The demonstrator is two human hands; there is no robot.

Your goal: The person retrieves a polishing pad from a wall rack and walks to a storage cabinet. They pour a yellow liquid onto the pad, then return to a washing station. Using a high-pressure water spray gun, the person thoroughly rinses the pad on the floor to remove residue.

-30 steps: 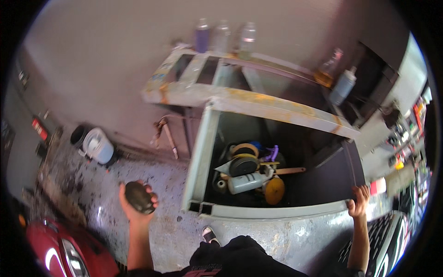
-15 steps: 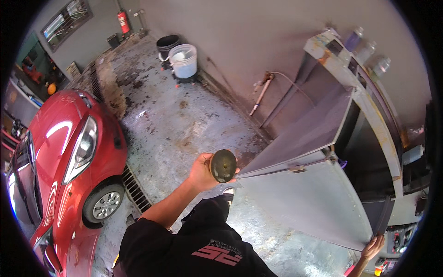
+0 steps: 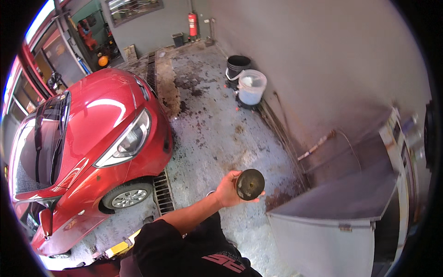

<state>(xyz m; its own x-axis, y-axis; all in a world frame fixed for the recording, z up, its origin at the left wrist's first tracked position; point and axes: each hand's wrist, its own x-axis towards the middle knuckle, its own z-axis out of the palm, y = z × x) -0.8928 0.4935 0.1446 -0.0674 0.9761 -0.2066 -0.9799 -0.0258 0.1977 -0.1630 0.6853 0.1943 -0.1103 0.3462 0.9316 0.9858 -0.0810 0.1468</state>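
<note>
My left hand (image 3: 227, 190) is held out in front of my body, closed around a thick, round, dark disc (image 3: 249, 184). The disc's flat face is turned up; it looks worn and has a small hole at its middle. Fingertips show past its right edge. Nearest to this hand, on the right, is a grey metal cabinet door (image 3: 318, 244) standing swung out. My right hand lies outside the picture.
A red car (image 3: 106, 111) stands on the left beside a floor drain grate (image 3: 162, 194). Farther off are a black bucket (image 3: 237, 62), a whitish bucket (image 3: 252, 87) and a red fire extinguisher (image 3: 192, 25). A yellow bar (image 3: 122, 244) lies low by the car.
My view has turned left, so the car shows more fully and the cabinet sits farther right. My right hand, earlier at the cabinet door's edge, has left the picture. The left hand keeps the disc.
</note>
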